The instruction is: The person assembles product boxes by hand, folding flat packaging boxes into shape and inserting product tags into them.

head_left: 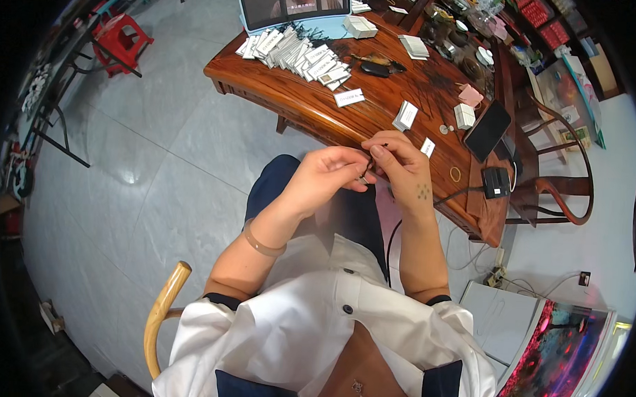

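Small dark piece (370, 160), mostly hidden: pinched near tabletop (377, 111) edge by left hand (326, 174) and right hand (403, 172), with grips nearly closed. Probably light, easily dropped; best held by ends.

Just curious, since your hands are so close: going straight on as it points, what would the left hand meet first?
The left hand would probably meet the right hand first, though whether the two already touch is unclear.
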The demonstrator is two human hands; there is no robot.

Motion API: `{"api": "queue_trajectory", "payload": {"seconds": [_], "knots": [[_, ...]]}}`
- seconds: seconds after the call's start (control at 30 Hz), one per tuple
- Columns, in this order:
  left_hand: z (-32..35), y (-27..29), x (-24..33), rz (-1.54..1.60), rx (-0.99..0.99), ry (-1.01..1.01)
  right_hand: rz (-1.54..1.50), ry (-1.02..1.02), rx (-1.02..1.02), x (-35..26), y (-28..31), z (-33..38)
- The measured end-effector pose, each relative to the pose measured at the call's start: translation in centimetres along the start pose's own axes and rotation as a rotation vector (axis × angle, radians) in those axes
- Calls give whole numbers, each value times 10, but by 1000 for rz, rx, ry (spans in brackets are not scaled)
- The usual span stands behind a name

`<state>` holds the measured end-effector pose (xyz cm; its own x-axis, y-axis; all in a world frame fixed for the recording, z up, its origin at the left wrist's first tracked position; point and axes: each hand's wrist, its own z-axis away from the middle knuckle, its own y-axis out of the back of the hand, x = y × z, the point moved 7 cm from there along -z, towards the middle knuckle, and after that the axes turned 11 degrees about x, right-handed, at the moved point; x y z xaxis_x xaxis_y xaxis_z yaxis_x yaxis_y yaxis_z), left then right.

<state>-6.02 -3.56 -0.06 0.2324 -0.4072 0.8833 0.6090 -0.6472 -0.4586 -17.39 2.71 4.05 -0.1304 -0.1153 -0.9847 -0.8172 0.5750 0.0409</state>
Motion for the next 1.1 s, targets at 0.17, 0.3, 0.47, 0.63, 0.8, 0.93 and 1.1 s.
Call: {"api": "queue_trajectory", "payload": {"seconds": [0.17,0.3,0.47,0.63,0.8,0.93,1.1], "knots": [[-4,-3,-1,28,8,15,-3,150,-5,-4,0,0],[-4,-2,-2,15,23,-35,27,79,25,-3,2,7],[0,-2,9,-430,19,-370,-279,-21,177,10,8,11],[-5,3,5,-225,3,-30,-289,-134,181,10,0,4],[-5,6,-15,191,-44,274,-224,-172,137,22,2,-10],[-4,0,-12,12,-82,178,-257,-201,150,32,3,-12],[-9,7,-12,-26,4,56,-275,-257,115,35,3,-12]]}}
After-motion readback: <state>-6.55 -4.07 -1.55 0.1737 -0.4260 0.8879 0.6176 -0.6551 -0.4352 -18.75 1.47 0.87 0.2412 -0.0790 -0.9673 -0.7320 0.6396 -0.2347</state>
